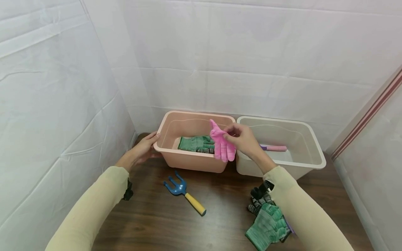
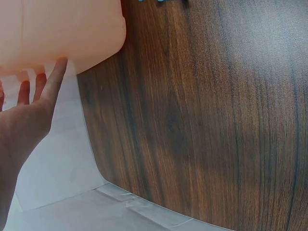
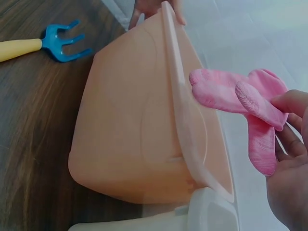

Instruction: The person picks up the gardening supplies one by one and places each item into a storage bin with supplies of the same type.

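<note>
My right hand [image 1: 246,139] pinches a pink work glove [image 1: 223,144] by its cuff. The glove hangs over the front right rim of a peach plastic bin [image 1: 194,162], fingers downward. Inside that bin lie a green glove [image 1: 191,143] and a striped dark one, partly hidden by the pink glove. At the bin's left end, my left hand [image 1: 142,150] holds the rim, with fingers on both sides of it in the right wrist view. A hand fork [image 1: 179,188] with blue tines and a yellow handle lies on the table in front of the bin.
Right of the peach bin stands a cream bin [image 1: 314,153] holding a tool with a pink handle [image 1: 276,148]. More green gloves [image 1: 267,223] and dark striped gloves lie on the wooden table [image 1: 150,226], partly under my right forearm. White sheeting [image 1: 201,69] encloses the back and sides.
</note>
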Demonstrator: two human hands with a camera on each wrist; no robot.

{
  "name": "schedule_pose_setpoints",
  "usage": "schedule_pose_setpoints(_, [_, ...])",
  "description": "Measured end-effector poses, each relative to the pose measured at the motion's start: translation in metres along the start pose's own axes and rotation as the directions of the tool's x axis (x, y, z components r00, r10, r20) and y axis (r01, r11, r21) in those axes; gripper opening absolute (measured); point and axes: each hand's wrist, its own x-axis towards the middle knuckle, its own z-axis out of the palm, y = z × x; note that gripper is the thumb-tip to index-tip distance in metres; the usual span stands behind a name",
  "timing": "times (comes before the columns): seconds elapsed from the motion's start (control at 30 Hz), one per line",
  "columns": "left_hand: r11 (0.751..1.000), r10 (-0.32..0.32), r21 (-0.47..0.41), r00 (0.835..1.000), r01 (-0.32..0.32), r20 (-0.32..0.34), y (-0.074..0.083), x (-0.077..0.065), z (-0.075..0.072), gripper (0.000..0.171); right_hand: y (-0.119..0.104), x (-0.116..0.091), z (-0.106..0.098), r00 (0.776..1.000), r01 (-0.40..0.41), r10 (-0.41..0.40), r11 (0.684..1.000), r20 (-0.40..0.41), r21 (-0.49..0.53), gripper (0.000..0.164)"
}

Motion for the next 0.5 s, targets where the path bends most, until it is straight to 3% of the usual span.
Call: schedule_pose_setpoints(0.5, [1.000, -0.004, 0.003, 1.000, 0.004, 0.006, -0.002, 0.003, 0.003, 0.064, 0.000, 0.020, -0.002, 0.995, -0.044, 0.049, 0.997, -0.083, 0.063, 0.014])
